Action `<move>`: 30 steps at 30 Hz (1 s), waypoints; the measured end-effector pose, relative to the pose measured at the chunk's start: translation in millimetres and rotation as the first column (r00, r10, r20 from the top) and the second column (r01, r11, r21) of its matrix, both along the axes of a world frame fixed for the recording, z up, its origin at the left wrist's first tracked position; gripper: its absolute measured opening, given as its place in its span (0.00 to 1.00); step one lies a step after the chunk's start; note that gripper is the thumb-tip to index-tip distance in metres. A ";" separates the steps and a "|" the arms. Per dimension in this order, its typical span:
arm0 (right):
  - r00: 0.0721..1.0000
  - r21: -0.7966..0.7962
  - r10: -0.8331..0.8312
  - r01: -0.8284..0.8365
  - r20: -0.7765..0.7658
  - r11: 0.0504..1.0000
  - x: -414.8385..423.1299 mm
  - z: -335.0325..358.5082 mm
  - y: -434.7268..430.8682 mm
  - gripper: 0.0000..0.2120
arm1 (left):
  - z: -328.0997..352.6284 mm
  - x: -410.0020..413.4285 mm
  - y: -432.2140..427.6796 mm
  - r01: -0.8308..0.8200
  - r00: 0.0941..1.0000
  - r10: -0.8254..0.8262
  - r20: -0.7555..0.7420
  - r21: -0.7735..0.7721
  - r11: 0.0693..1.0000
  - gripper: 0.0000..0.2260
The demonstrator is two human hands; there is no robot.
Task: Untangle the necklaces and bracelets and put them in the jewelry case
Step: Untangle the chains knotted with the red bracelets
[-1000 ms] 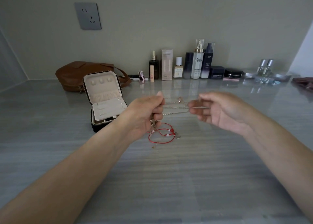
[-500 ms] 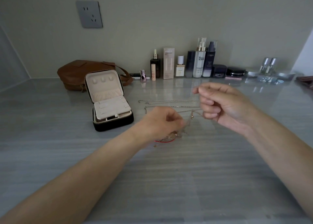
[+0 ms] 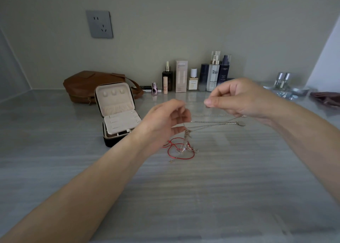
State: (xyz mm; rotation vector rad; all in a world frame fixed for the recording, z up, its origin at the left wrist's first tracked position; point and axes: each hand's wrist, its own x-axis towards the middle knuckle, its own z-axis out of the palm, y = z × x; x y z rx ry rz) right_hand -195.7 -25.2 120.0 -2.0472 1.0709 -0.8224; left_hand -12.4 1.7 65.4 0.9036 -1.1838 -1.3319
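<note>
Thin silver necklace chains (image 3: 211, 122) stretch across the grey counter between my two hands. My left hand (image 3: 165, 122) pinches the chains near a knot, from which a tangle hangs down onto a red cord bracelet (image 3: 179, 150) lying on the counter. My right hand (image 3: 237, 99) is raised above the chains, thumb and forefinger pinched on a fine strand; a round pendant (image 3: 241, 123) lies below it. The black jewelry case (image 3: 117, 114) stands open to the left of my left hand, showing its cream lining.
A brown leather bag (image 3: 82, 85) lies behind the case. Several cosmetic bottles (image 3: 213, 73) and a box line the back wall. Glass items (image 3: 283, 84) and a dark cloth (image 3: 325, 99) sit at the far right. A wall socket (image 3: 99, 24) is above.
My right hand has risen, pulling a strand up. My left hand lifted off the red bracelet and now grips the chains near the knot. The red bracelet is in plain sight again.
</note>
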 end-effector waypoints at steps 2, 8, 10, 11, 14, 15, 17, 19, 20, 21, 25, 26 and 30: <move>0.998 -0.013 -0.021 0.021 0.053 1.000 -0.2 6.1 -0.1 0.06 | -0.1 2.4 -1.3 0.003 1.000 -0.003 0.008 0.003 1.000 0.14; 0.967 0.098 0.013 -0.039 0.254 0.994 7.1 25.7 0.9 0.04 | -9.4 4.1 -1.1 0.052 0.989 -0.040 0.141 -0.080 0.995 0.07; 0.956 0.119 0.024 -0.062 0.293 0.991 11.2 28.5 1.4 0.04 | -13.1 2.8 -1.1 0.050 0.978 -0.031 0.206 -0.088 0.995 0.04; 0.957 0.120 0.023 -0.060 0.290 0.991 13.2 29.0 1.5 0.04 | -14.1 2.0 -0.9 0.043 0.974 -0.024 0.224 -0.083 0.996 0.04; 0.962 0.115 -0.010 -0.022 0.274 0.993 17.7 28.8 0.0 0.04 | -14.6 1.0 -0.7 0.040 0.968 -0.024 0.251 -0.062 0.997 0.04; 0.959 0.116 -0.024 -0.009 0.282 0.993 18.3 28.5 -0.9 0.04 | -14.5 1.0 -0.6 0.039 0.969 -0.023 0.244 -0.058 0.998 0.06; 0.951 0.126 -0.045 0.006 0.307 0.992 18.3 26.9 -3.2 0.03 | -14.4 1.1 -1.0 0.013 0.980 -0.004 0.200 -0.047 0.999 0.08; 0.946 0.141 -0.053 0.008 0.320 0.990 17.3 24.2 -5.0 0.04 | -14.0 1.3 -1.3 -0.020 0.985 0.024 0.170 -0.027 0.999 0.08; 0.947 0.144 -0.057 0.011 0.317 0.989 16.4 22.6 -5.7 0.04 | -14.0 1.8 -1.2 -0.034 0.983 0.037 0.181 -0.015 0.999 0.08; 0.949 0.145 -0.060 0.016 0.309 0.989 15.1 21.2 -6.6 0.04 | -14.6 2.0 -1.2 -0.046 0.976 0.046 0.212 -0.002 0.999 0.07; 0.960 0.156 -0.072 0.030 0.272 0.987 8.5 12.9 -11.0 0.04 | -18.1 3.9 -2.9 -0.028 0.943 0.012 0.332 0.043 0.999 0.07; 0.961 0.165 -0.070 0.026 0.267 0.986 6.6 9.8 -12.2 0.05 | -18.7 3.9 -3.3 -0.018 0.934 -0.002 0.358 0.054 0.998 0.08; 0.974 0.195 -0.065 0.023 0.215 0.981 -3.4 -8.6 -16.0 0.07 | -18.5 3.3 -2.3 -0.024 0.896 -0.007 0.444 0.063 0.998 0.10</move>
